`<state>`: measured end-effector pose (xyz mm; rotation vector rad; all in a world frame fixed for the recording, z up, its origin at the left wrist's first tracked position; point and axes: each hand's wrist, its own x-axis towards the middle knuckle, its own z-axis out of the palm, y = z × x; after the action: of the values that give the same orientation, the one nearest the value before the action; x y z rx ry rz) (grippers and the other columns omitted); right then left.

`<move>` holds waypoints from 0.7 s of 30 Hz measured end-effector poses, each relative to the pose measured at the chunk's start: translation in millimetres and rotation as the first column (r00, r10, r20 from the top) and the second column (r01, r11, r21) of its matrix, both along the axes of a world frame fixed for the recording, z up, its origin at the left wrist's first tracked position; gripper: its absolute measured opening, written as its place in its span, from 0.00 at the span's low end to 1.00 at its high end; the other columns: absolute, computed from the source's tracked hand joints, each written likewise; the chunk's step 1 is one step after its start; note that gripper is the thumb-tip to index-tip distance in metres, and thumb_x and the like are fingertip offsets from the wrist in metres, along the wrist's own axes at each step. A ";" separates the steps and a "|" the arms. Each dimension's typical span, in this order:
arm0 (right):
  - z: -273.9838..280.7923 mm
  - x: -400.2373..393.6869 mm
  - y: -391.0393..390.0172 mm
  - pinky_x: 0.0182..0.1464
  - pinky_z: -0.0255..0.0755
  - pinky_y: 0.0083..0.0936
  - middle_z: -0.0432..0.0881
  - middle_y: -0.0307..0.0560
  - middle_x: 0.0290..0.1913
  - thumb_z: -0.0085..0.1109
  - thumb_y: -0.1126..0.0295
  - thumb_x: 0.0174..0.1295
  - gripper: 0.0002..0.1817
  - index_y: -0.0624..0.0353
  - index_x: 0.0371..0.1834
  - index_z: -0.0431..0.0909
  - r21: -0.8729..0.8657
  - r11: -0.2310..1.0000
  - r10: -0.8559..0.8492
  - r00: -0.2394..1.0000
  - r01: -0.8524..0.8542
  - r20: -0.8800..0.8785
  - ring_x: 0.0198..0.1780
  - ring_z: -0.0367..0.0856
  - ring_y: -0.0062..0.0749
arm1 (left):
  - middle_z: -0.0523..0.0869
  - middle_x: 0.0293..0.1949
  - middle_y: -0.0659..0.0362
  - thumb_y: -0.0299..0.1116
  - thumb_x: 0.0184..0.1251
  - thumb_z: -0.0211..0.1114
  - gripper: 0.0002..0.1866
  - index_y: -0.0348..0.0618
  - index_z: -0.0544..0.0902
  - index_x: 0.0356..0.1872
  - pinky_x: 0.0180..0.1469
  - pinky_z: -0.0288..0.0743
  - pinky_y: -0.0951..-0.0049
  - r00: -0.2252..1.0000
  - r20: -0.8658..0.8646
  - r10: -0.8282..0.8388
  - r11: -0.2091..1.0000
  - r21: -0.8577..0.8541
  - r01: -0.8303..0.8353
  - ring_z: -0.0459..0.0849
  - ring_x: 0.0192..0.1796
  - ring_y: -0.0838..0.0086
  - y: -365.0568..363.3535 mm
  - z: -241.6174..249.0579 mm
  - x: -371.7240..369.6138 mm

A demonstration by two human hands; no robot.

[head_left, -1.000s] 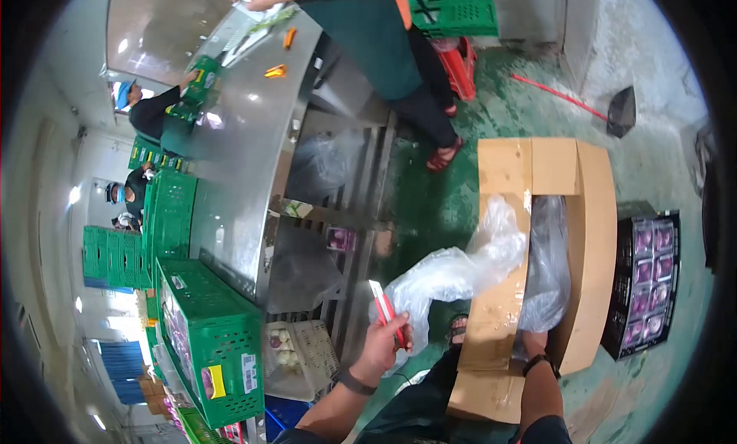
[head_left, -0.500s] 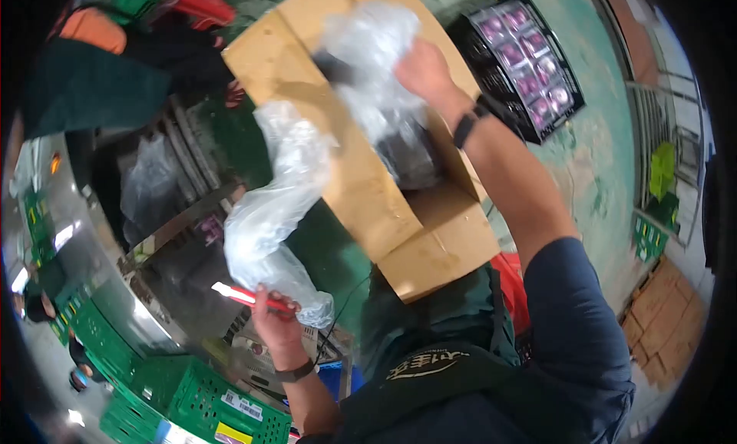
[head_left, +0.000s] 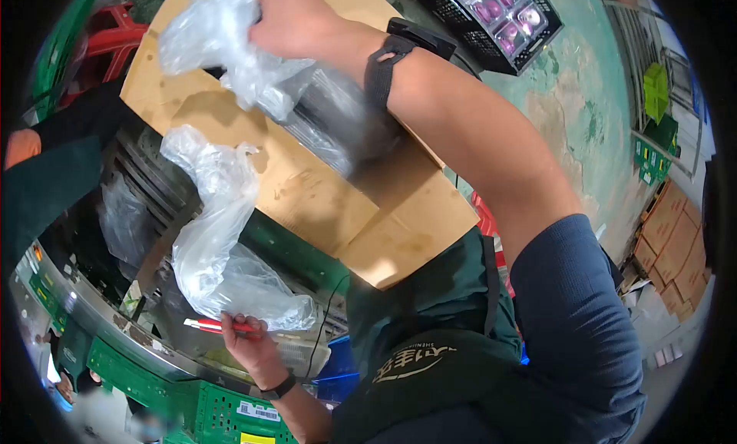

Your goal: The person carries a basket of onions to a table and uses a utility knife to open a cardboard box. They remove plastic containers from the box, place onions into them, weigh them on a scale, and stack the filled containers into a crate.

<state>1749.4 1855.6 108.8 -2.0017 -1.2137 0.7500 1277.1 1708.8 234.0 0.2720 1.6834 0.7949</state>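
Note:
My right hand (head_left: 295,21) grips the gathered top of a clear plastic bag (head_left: 203,41), pulled up over a cardboard box (head_left: 307,198) with open flaps. Dark contents show through the lower part of this bag, inside the box; I cannot make out what they are. My left hand (head_left: 249,348) is closed around a red utility knife (head_left: 213,326), its tip pointing left. Just above that hand, a second crumpled clear plastic bag (head_left: 207,244) hangs along the box's left side.
A black crate (head_left: 480,25) of packed purple items stands beyond the box. Green crates (head_left: 223,409) are at lower left, beside a metal counter (head_left: 115,329). Another person's dark sleeve (head_left: 77,129) shows at left. Stacked cardboard (head_left: 672,240) lies far right.
My right hand has moved left and up in the view, drawing the bag further along with it. The knife stays in my left hand. The view has shifted.

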 end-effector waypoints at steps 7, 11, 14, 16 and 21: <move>-6.2 -16.1 -37.3 0.62 0.77 0.37 0.85 0.59 0.58 0.71 0.59 0.51 0.44 0.62 0.74 0.69 -0.083 0.995 0.038 0.974 -0.058 -0.223 0.58 0.84 0.53 | 0.85 0.27 0.64 0.45 0.78 0.62 0.12 0.51 0.80 0.35 0.24 0.71 0.70 0.999 0.002 -0.037 0.999 -0.035 0.037 0.80 0.23 0.73 7.6 -2.8 8.6; -4.7 -14.7 -48.8 0.63 0.77 0.37 0.84 0.61 0.59 0.72 0.58 0.52 0.44 0.63 0.74 0.69 -0.101 0.995 -0.053 0.953 0.023 -0.299 0.59 0.84 0.53 | 0.85 0.27 0.64 0.44 0.79 0.61 0.11 0.52 0.80 0.35 0.24 0.70 0.70 0.999 -0.014 -0.041 0.999 -0.023 0.040 0.80 0.23 0.72 11.4 -0.5 21.3; 3.1 -13.8 -49.9 0.63 0.76 0.37 0.84 0.61 0.60 0.73 0.57 0.51 0.45 0.63 0.74 0.68 -0.112 0.988 -0.135 0.942 0.105 -0.307 0.60 0.83 0.54 | 0.84 0.27 0.64 0.44 0.79 0.60 0.12 0.52 0.80 0.35 0.24 0.71 0.70 1.000 -0.004 -0.031 1.000 -0.002 0.031 0.80 0.23 0.72 13.7 2.4 21.6; 5.1 -12.2 -46.8 0.61 0.77 0.38 0.84 0.61 0.57 0.73 0.57 0.51 0.43 0.63 0.71 0.69 -0.055 0.986 -0.167 0.955 0.158 -0.244 0.58 0.84 0.55 | 0.84 0.27 0.64 0.45 0.80 0.59 0.12 0.52 0.80 0.35 0.24 0.71 0.69 0.999 0.016 -0.033 0.999 0.017 0.033 0.80 0.23 0.73 14.9 2.1 17.6; -23.1 -15.9 -30.7 0.57 0.79 0.41 0.85 0.62 0.53 0.74 0.59 0.52 0.40 0.61 0.69 0.71 -0.008 0.991 -0.129 0.981 0.131 0.148 0.58 0.84 0.55 | 0.85 0.27 0.64 0.45 0.80 0.59 0.12 0.53 0.79 0.36 0.24 0.71 0.70 0.999 0.033 0.004 0.999 0.044 -0.006 0.80 0.23 0.73 12.8 5.1 4.4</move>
<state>1733.5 1824.9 85.8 -2.1596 -1.1483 0.5589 1281.5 1721.7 239.1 0.2838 1.6380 0.8363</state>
